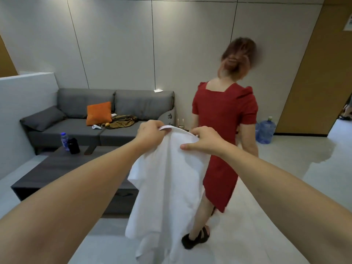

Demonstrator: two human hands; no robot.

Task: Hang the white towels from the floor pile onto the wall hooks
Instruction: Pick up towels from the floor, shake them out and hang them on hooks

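Observation:
A white towel (167, 187) hangs in front of me, held up at its top edge by both hands. My left hand (150, 134) grips the upper left corner, where a small hanging loop or label shows between its fingers. My right hand (203, 141) pinches the top edge a little to the right, thumb on the near side. The cloth drapes down in folds towards the floor. No wall hooks and no floor pile are in view.
A person in a red dress (224, 130) stands close behind the towel, back turned. A dark low table (62, 168) lies to the left with a bottle (64, 141) on it. A grey sofa (106, 111) lines the wall. A water jug (265, 130) stands at right.

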